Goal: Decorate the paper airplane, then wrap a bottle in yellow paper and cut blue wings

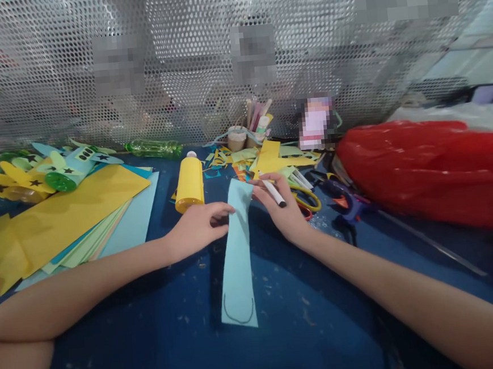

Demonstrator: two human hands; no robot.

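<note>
A long light-blue paper strip (pixel 237 253) lies lengthwise on the dark blue table (pixel 165 339), with a curved pen line near its closest end. My left hand (pixel 198 227) pinches the strip's left edge near the far end. On the strip's right side, my right hand (pixel 279 207) touches the far corner and grips a white marker (pixel 273 192) with a black tip. A yellow glue bottle (pixel 189 182) with a white cap lies just beyond my left hand.
Stacked yellow, green and blue paper sheets (pixel 70 221) lie at left, with paper-decorated bottles (pixel 57 171) behind. Yellow-handled scissors (pixel 307 198), a purple glue gun (pixel 345 198) and paper scraps sit right of my hand. A red plastic bag (pixel 433 170) fills the right. Perforated metal screen (pixel 203 63) behind.
</note>
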